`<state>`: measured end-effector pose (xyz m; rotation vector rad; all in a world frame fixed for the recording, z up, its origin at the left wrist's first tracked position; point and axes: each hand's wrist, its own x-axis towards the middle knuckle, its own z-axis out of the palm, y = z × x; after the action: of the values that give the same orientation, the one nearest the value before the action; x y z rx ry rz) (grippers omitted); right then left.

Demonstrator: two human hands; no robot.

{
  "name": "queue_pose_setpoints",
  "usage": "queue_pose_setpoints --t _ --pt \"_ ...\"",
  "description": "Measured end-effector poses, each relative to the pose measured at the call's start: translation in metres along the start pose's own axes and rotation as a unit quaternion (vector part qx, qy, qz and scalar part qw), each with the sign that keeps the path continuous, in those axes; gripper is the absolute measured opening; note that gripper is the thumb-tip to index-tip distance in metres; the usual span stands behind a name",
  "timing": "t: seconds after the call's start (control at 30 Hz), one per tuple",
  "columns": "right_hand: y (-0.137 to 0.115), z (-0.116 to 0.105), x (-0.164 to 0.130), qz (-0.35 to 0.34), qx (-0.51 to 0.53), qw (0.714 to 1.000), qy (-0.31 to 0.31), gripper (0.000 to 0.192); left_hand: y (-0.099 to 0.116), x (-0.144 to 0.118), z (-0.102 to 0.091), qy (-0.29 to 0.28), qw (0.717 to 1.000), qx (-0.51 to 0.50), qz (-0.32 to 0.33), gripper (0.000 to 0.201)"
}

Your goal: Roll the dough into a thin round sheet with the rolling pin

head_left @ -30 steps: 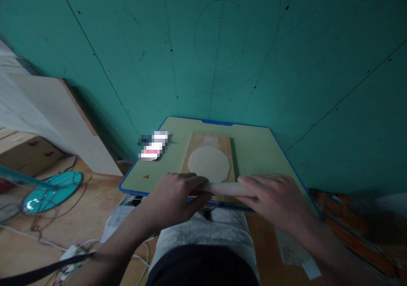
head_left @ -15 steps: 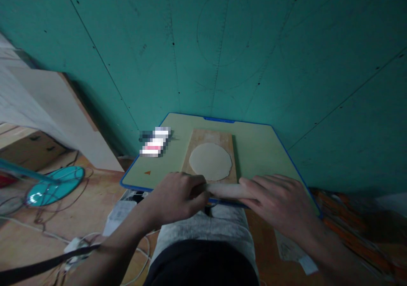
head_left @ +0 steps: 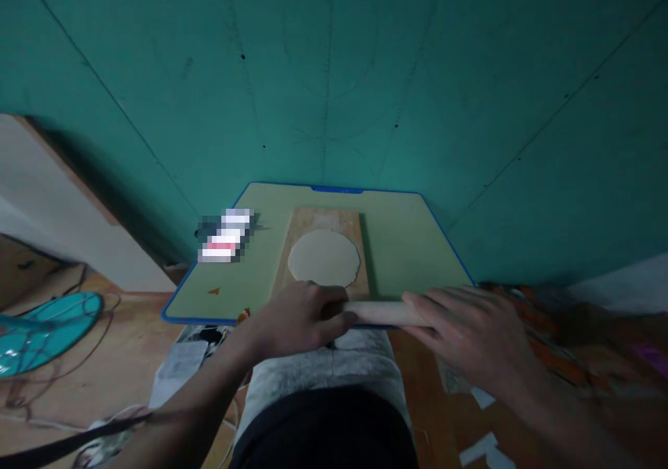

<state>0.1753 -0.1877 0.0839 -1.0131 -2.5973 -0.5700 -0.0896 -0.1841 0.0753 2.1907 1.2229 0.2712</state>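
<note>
A pale wooden rolling pin (head_left: pixel 383 312) lies crosswise at the near edge of a small green table (head_left: pixel 417 246) with a blue rim. My left hand (head_left: pixel 295 317) grips its left end and my right hand (head_left: pixel 467 330) rests over its right end, fingers stretched along it. Just beyond the pin, a thin round of flattened dough (head_left: pixel 324 257) lies on a wooden board (head_left: pixel 323 220) in the middle of the table. The pin sits at the board's near end, right beside the dough's near edge.
A blurred small item (head_left: pixel 225 236) lies on the table's left side. A teal wall (head_left: pixel 334 72) stands right behind the table. On the floor to the left are a turquoise fan (head_left: pixel 44 326) and cables. My lap (head_left: pixel 323 399) is below the table edge.
The view has swung to the right, so the table sits further left in the picture. Both hands keep hold of the pin, which has drawn back a little from the dough toward me.
</note>
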Motion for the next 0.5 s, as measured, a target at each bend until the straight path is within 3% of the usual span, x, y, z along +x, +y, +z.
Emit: queue_pose_setpoints --t 0.23,0.5 --pt "0.016 -0.030 -0.061 0.085 -0.059 0.993 -0.059 0.021 0.034 0.054 0.022 -0.075 0.993 -0.021 0.086 0.034" --pt "0.024 -0.053 -0.120 0.171 -0.093 0.977 -0.089 0.020 0.074 0.097 0.055 -0.151 0.980 -0.027 0.127 0.029"
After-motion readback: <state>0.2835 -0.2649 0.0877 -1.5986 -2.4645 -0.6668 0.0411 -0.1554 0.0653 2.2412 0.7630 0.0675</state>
